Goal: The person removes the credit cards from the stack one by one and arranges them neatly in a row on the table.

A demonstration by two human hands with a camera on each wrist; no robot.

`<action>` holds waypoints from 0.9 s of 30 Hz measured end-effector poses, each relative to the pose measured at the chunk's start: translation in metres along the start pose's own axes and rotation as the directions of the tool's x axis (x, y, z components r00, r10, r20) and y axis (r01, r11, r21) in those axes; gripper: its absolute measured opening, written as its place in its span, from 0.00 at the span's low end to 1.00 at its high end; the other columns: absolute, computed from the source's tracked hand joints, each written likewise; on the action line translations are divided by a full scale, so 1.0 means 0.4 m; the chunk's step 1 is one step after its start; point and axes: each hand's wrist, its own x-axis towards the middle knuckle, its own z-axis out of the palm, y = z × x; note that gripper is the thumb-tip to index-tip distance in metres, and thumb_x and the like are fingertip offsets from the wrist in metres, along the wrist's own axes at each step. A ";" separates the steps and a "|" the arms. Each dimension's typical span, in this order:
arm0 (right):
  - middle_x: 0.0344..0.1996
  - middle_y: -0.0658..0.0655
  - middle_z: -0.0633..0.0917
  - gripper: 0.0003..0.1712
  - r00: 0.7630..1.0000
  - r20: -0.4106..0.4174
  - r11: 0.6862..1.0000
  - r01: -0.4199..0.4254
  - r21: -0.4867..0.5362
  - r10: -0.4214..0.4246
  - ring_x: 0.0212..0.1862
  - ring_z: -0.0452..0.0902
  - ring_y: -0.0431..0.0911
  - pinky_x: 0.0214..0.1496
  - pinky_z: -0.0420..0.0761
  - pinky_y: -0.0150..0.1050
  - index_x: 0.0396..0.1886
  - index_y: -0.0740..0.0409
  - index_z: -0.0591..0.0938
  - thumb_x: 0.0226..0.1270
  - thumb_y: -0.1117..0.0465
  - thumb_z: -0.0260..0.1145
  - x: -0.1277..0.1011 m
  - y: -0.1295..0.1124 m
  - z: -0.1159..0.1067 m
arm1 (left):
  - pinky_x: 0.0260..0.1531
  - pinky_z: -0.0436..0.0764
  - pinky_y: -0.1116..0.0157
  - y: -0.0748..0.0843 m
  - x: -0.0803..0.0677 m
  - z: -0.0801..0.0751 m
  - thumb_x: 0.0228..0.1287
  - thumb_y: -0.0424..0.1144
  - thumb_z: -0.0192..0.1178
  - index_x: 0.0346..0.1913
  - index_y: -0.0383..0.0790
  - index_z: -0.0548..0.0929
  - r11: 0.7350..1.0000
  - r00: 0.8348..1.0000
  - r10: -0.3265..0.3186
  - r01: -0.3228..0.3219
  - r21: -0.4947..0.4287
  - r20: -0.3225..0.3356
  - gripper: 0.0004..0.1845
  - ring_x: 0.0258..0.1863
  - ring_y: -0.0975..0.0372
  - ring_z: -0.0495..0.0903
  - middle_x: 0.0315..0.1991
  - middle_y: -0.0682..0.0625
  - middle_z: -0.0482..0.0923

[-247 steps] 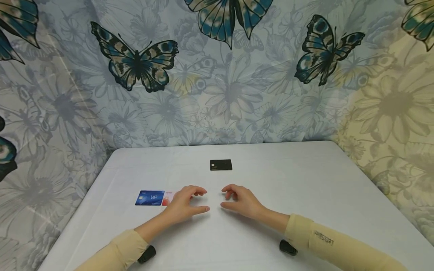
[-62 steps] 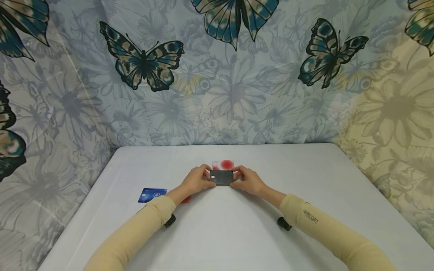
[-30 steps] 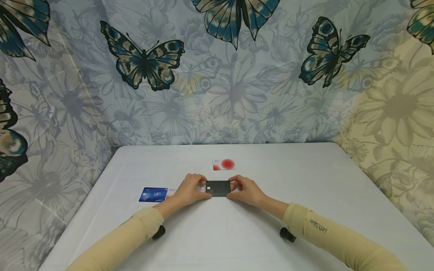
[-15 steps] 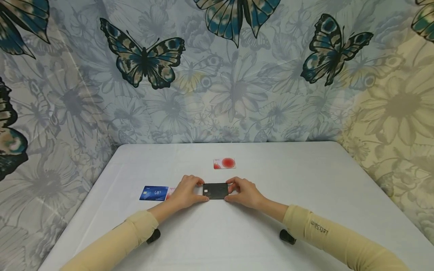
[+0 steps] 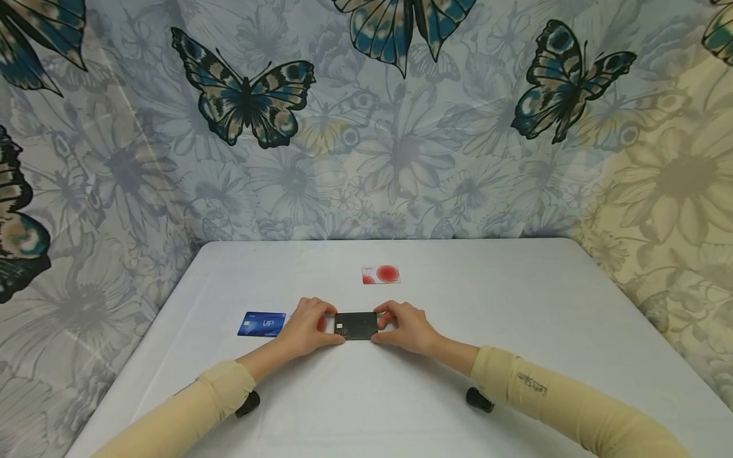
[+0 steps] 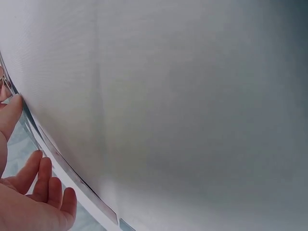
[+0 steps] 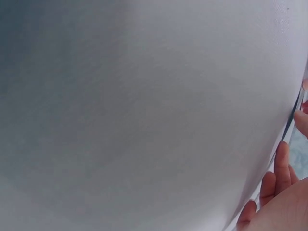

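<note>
A: Near, lower centre of the head view: what do the hands hold?
B: The left hand and right hand each pinch one short end of the black card, fingers curled over its edges. The card lies low over the table, just left of frame centre.

A: How would the card handle?
B: Likely light, thin, stiff and smooth; flat on the table it would be hard to lift, so its edges are the place to take hold.

A: Beside it?
B: Left of the left hand, a blue card; a red sliver shows between that hand's fingers, unclear what.

A: Farther back?
B: A red-and-white card, well apart, then the butterfly cloth.
</note>
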 end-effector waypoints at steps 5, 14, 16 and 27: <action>0.26 0.42 0.81 0.27 1.000 -0.002 1.000 -0.004 -0.023 0.004 0.34 0.65 0.41 0.49 0.61 0.53 0.51 0.56 0.80 0.51 0.54 0.78 0.002 -0.010 0.009 | 0.50 0.74 0.55 -0.010 -0.004 -0.004 0.46 0.51 0.77 0.50 0.41 0.82 1.000 1.000 -0.012 0.012 0.001 0.008 0.29 0.52 0.55 0.67 0.46 0.51 0.76; 0.25 0.41 0.81 0.27 1.000 -0.020 0.999 0.010 -0.048 -0.011 0.38 0.71 0.42 0.48 0.63 0.53 0.49 0.56 0.81 0.49 0.53 0.79 0.003 -0.022 0.017 | 0.52 0.73 0.54 -0.022 -0.011 -0.013 0.46 0.51 0.77 0.50 0.42 0.83 1.000 1.000 -0.012 0.012 -0.012 0.011 0.28 0.53 0.55 0.67 0.47 0.51 0.76; 0.25 0.41 0.80 0.27 1.000 -0.020 0.998 0.012 -0.058 -0.013 0.37 0.70 0.43 0.47 0.63 0.51 0.49 0.56 0.81 0.50 0.52 0.79 0.003 -0.023 0.019 | 0.52 0.73 0.54 -0.025 -0.012 -0.014 0.46 0.51 0.77 0.50 0.42 0.83 1.000 1.000 -0.013 0.014 -0.014 0.013 0.28 0.53 0.55 0.67 0.47 0.50 0.76; 0.23 0.41 0.79 0.26 1.000 -0.024 0.994 -0.006 -0.107 0.004 0.36 0.69 0.41 0.45 0.62 0.47 0.48 0.54 0.82 0.49 0.52 0.79 0.005 -0.026 0.025 | 0.51 0.71 0.53 -0.026 -0.010 -0.018 0.47 0.50 0.77 0.50 0.43 0.83 1.000 0.999 -0.031 0.031 -0.007 0.019 0.28 0.53 0.53 0.66 0.47 0.49 0.76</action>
